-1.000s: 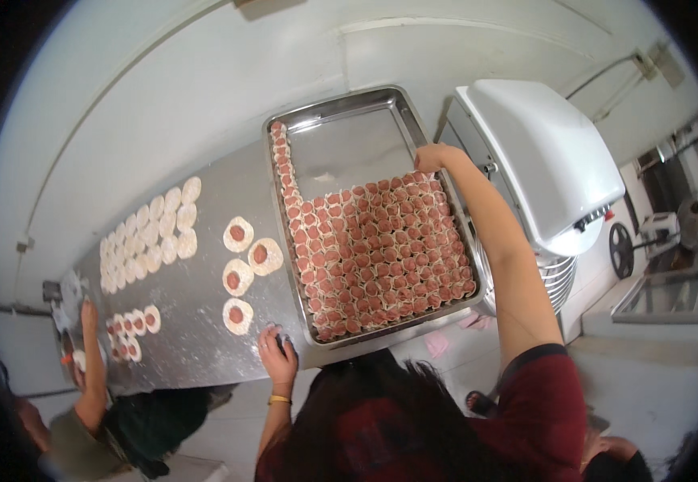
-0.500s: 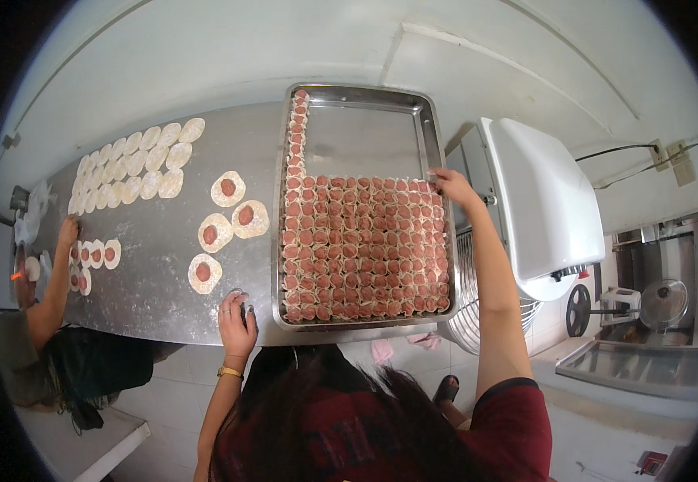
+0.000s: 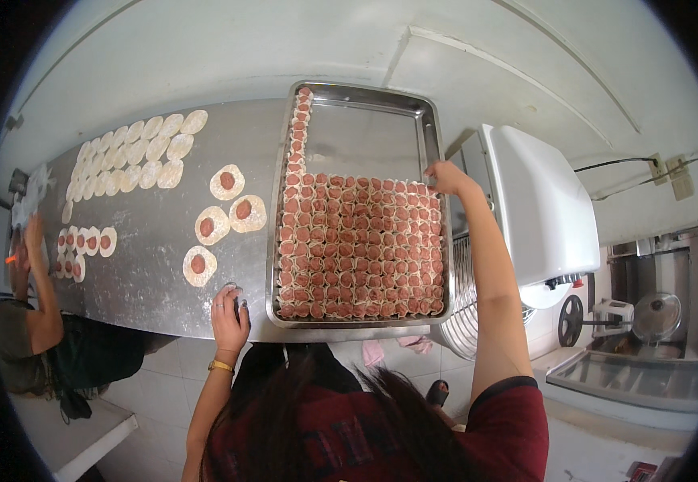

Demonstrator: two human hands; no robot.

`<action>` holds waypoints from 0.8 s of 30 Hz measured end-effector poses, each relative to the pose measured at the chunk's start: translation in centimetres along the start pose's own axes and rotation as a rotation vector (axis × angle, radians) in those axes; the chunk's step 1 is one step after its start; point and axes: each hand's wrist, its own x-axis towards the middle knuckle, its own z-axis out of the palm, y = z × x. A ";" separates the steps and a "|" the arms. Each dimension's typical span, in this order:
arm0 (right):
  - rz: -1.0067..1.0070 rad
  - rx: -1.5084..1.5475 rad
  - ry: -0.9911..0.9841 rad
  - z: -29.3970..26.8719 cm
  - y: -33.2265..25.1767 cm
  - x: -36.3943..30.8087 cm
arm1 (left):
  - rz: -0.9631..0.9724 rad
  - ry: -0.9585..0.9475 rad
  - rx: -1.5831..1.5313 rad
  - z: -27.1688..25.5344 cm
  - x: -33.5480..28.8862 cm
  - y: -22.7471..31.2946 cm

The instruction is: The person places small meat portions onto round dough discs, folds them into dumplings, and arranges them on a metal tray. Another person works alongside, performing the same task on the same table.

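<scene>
1. Taking the tray's middle as our clock hub: the tray (image 3: pixel 361 140) shows smooth, bare, shiny metal toward 12 and 1, rectangular, with raised walls all round.
2. Dumplings (image 3: pixel 355 249) pack its lower part in tight rows, pale frilled rims around rough pink tops; a single file climbs the wall between 10 and 11.
3. Up between 2 and 3, the right hand (image 3: pixel 449 178) is at the tray's right wall, beside the top row's end, fingers curled in together; whether they pinch a dumpling, I cannot tell!
4. Over near 8, the left hand (image 3: pixel 228 317) rests at the edge of the dull, floury metal table (image 3: pixel 152 277), fingers loosely bent; whether it grips the small dark thing (image 3: pixel 244 312) by the thumb, I cannot tell.
5. Around 9, four floury discs (image 3: pixel 212 226) lie flat, each bearing a pink blob.
6. Between 9 and 10, thin, plain wrappers (image 3: pixel 134 153) sit in rows.
7. Farther out at 9, filled wrappers (image 3: pixel 81 241) cluster near a co-worker's blurred hand (image 3: pixel 34 231).
8. At 3, a white machine (image 3: pixel 538 213), glossy and round-edged!
</scene>
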 end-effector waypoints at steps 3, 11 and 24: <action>0.015 -0.045 -0.126 0.6 0.0 0.7 | -0.002 0.002 -0.001 0.0 0.0 0.0; 0.046 -0.059 -0.182 -0.7 -1.4 0.7 | -0.022 -0.001 -0.011 -0.1 0.1 0.2; 0.151 0.187 -0.185 -0.1 -2.9 0.0 | -0.003 -0.003 -0.006 -0.1 0.0 0.1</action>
